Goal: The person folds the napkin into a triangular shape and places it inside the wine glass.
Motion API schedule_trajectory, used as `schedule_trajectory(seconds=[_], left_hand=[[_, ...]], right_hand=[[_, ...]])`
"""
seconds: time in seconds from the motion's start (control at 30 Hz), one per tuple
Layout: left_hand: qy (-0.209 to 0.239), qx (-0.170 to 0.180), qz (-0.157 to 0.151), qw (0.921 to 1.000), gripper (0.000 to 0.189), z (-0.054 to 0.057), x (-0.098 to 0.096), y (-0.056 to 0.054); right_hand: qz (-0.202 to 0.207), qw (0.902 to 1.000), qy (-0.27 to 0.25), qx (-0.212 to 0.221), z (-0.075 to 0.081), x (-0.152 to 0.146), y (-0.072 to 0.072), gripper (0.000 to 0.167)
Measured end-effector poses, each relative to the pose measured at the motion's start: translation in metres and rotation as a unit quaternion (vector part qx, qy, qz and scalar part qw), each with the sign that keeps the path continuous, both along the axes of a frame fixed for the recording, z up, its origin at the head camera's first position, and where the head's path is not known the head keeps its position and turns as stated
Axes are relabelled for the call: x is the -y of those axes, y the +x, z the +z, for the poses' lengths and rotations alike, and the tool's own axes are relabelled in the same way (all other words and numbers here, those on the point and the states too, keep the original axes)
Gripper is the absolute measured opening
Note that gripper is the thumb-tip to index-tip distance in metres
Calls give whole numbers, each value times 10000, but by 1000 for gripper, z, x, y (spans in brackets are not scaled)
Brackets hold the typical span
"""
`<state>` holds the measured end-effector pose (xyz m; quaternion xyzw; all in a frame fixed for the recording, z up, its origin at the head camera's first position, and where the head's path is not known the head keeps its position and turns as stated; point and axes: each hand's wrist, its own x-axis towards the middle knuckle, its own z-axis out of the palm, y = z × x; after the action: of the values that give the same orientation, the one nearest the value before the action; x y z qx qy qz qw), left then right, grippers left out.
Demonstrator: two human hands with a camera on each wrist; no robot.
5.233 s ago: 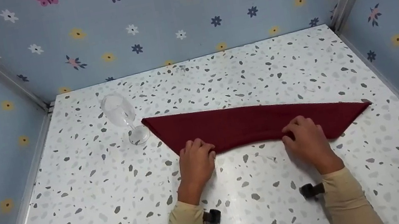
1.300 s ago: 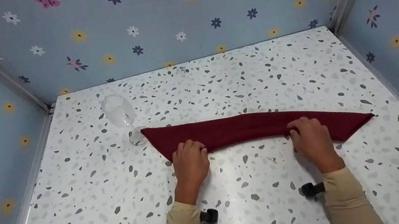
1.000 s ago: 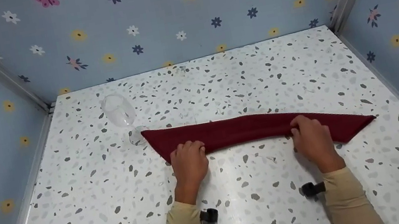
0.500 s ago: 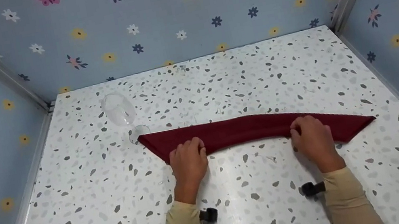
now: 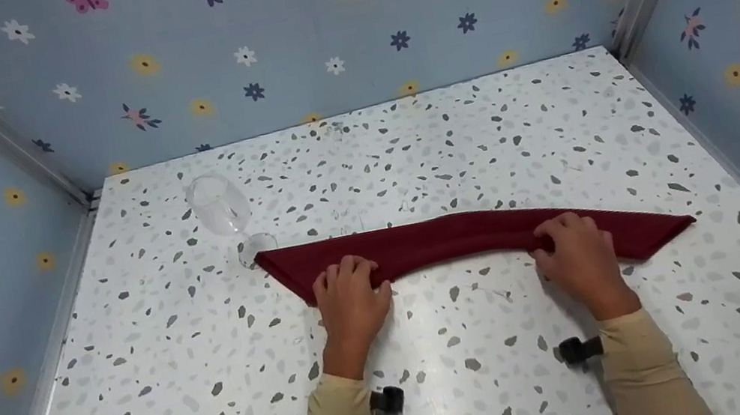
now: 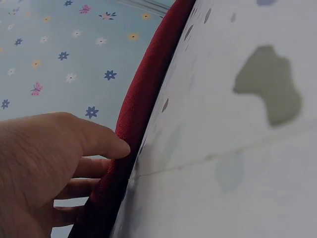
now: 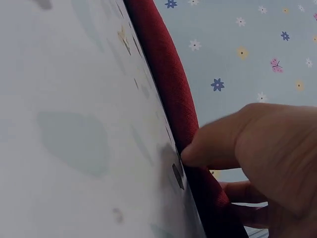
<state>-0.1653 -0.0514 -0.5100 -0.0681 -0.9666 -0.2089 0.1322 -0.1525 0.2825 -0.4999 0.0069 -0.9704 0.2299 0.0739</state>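
A dark red cloth napkin (image 5: 451,237), folded into a long band with slanted ends, stretches across the table in the head view. Its near edge looks thick and rolled, bowing away from me in the middle. My left hand (image 5: 354,301) grips that edge towards the left end; the left wrist view has the thumb (image 6: 116,146) against the cloth and the fingers curled over it. Towards the right end, my right hand (image 5: 580,262) holds the same edge, its thumb (image 7: 198,151) on the near side. The fingertips are partly hidden behind the roll.
A clear wine glass (image 5: 217,204) stands at the left, its foot (image 5: 257,246) meeting the napkin's left corner in the head view. The speckled white table (image 5: 470,342) is enclosed by flowered blue panels (image 5: 337,23) at the back and sides.
Over the last seconds the napkin has become a narrower band, its far edge coming nearer to me. The hands have moved slightly apart. The left corner has shifted a little left and nearer me.
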Motion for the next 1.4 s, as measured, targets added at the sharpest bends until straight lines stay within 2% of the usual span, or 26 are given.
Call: schedule_trajectory(seconds=[0.2, 0.57, 0.87, 1.03, 1.27, 1.4], left_hand=[[4, 70, -9, 10000, 17, -2, 1, -1], [-6, 5, 181, 9998, 11, 2, 3, -1], [364, -33, 327, 9988, 12, 2, 6, -2], [362, -46, 310, 9989, 15, 2, 8, -3], [163, -121, 221, 9995, 4, 2, 11, -3], [113, -174, 144, 9997, 10, 2, 12, -2]], right_hand=[[-11, 10000, -52, 3, 0, 1, -2, 22], [-20, 10000, 1, -57, 0, 1, -3, 18], [8, 9998, 1, -218, -2, -1, -2, 18], [-28, 9999, -60, -86, -1, -1, -2, 19], [-206, 9993, -281, -102, 0, -1, -3, 12], [-196, 9995, -243, -75, 0, -1, -3, 12]])
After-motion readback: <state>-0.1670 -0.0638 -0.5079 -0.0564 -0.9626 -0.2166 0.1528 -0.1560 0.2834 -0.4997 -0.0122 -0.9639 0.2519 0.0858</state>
